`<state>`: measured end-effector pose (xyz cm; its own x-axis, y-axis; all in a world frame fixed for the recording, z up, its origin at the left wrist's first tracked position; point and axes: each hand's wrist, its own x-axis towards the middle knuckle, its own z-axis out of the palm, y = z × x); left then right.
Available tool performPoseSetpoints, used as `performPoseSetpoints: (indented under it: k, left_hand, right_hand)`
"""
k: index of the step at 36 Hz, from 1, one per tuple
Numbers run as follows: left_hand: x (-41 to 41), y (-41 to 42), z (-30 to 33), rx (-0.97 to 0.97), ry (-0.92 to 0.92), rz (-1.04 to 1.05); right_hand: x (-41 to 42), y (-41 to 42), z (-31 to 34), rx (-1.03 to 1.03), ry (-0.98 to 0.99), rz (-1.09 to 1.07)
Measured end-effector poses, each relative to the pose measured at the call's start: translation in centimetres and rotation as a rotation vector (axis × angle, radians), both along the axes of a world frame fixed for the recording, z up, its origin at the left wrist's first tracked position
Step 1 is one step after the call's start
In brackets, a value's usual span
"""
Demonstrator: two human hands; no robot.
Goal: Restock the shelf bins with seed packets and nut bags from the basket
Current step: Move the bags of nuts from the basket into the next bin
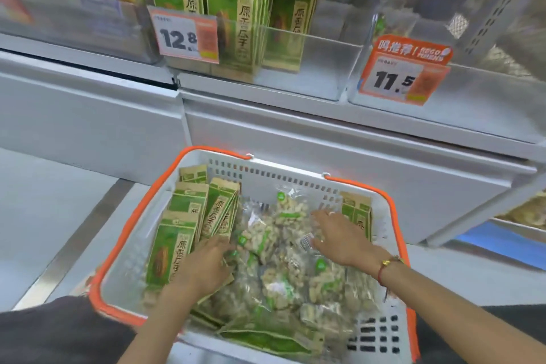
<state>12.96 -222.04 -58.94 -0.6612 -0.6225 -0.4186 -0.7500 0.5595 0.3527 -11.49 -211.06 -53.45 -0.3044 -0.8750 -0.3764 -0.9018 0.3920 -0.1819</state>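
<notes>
Both bare forearms reach forward and down. The left hand has its fingers curled under. The right hand lies palm down, fingers spread.

I count two hands in one basket: my left hand and right hand. Left of my left hand stand about five seed packets. Nut bags between my hands are too heaped to count; above, two price tags.

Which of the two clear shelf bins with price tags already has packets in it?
The bin tagged 12.8: green seed packets stand upright inside. The bin tagged 11.5 beside it shows none.
</notes>
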Motion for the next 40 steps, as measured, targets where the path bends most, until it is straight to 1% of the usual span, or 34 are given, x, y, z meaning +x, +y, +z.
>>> performPoseSetpoints:
  k: [2,4,8,12,13,15,18,19,21,24,25,27,29,31,35,37,40]
  left_hand:
    - [0.3,0.4,-0.8,-0.022,-0.034,-0.027]
    - [0.4,0.7,-1.2,-0.048,-0.014,-0.030]
    - [0.5,0.9,-1.5,-0.038,0.054,-0.006]
    - [0.1,0.5,-1.3,0.003,0.040,0.014]
    - [-0.2,0.4,-1.1,0.016,0.060,0.038]
    - [-0.9,0.3,-0.7,0.047,0.163,0.108]
    - [-2.7,0.7,1.0,0.205,0.346,0.264]
    - [-3.4,0.9,1.7,0.281,0.403,0.310]
    - [-4.5,1.4,2.8,0.378,0.515,0.360]
    - [-5.1,1.5,4.5,0.490,0.631,0.354]
    - [-5.1,1.4,5.0,0.560,0.657,0.325]
    - [-4.9,1.2,6.1,0.678,0.670,0.265]
    - [-4.6,0.8,6.8,0.756,0.684,0.254]
    - [-4.5,0.6,7.3,0.807,0.706,0.276]
    - [-4.9,0.6,7.5,0.764,0.692,0.379]
    - [-5.1,0.7,7.2,0.743,0.681,0.436]
    - [-5.3,1.2,6.9,0.788,0.681,0.469]
  right_hand:
    - [0.2,0.2,-1.3,-0.002,-0.026,-0.057]
    - [0.6,0.3,-2.4,0.039,-0.081,-0.158]
    - [1.0,-0.7,-3.4,0.014,-0.031,-0.214]
    - [1.1,-1.1,-3.3,-0.031,-0.141,-0.219]
    - [1.3,-1.1,-3.0,-0.037,-0.164,-0.218]
    - [1.5,-1.2,-2.3,-0.054,-0.246,-0.233]
    - [1.6,-1.7,-0.6,-0.106,-0.466,-0.305]
    - [1.8,-1.9,0.2,-0.115,-0.586,-0.343]
    - [2.0,-1.9,1.5,-0.106,-0.888,-0.428]
    - [2.0,-1.8,2.4,-0.033,-1.330,-0.499]
    - [2.0,-1.8,2.5,0.006,-1.439,-0.513]
    - [1.7,-1.7,2.7,0.086,-1.553,-0.560]
    - [1.2,-1.6,3.0,0.147,-1.592,-0.607]
    - [0.7,-1.4,3.5,0.164,-1.572,-0.621]
    - [-0.1,-1.0,4.7,0.120,-1.483,-0.586]
    - [0.0,-0.9,5.4,0.077,-1.385,-0.533]
    - [0.3,-0.9,5.4,-0.025,-1.147,-0.443]
